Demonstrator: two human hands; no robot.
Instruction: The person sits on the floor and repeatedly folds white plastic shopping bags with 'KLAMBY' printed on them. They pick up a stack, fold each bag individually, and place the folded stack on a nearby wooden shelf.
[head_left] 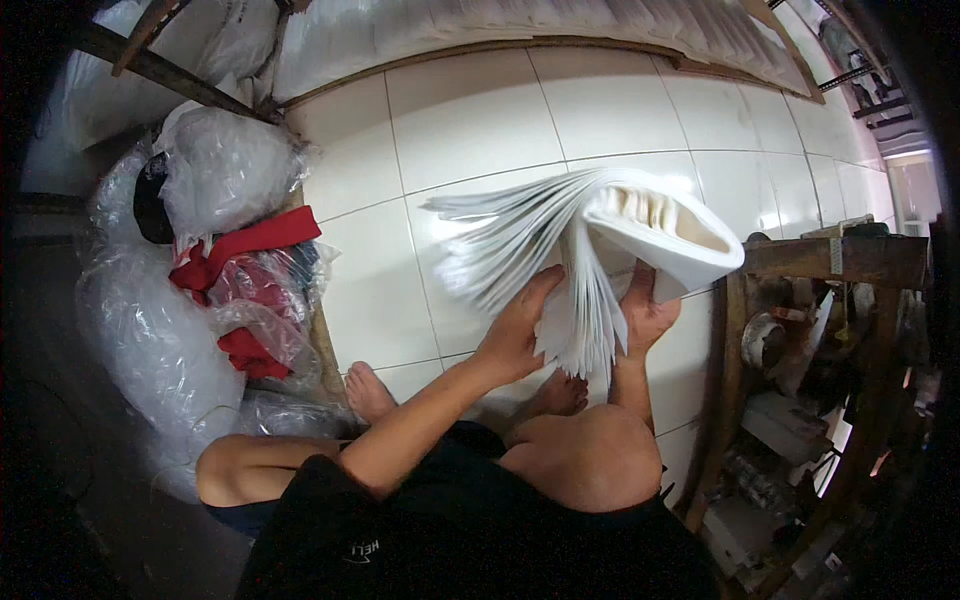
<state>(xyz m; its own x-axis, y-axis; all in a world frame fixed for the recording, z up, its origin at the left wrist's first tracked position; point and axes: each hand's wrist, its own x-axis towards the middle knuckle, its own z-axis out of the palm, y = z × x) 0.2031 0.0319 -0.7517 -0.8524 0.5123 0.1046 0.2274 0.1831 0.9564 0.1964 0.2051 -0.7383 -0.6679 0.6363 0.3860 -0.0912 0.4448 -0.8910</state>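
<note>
In front of me, above the floor, I hold a thick bundle of white sheets (655, 240). It bends over in a rounded fold at the right, and its loose edges fan out to the left and hang down in the middle. My left hand (517, 330) grips hanging sheets from the left, thumb up along them and fingers partly hidden. On the other side, my right hand (648, 315) is closed on the bundle from below, under the fold, with some fingers behind the sheets. I cannot tell whether the sheets are paper or plastic.
Clear plastic bags (160, 320) are heaped at the left, with red cloth (250, 245) among them. A long row of white stacked sheets (500, 22) lies along the far side. At the right stands a wooden rack (835, 262) with cluttered items. White tiles (470, 105) cover the floor.
</note>
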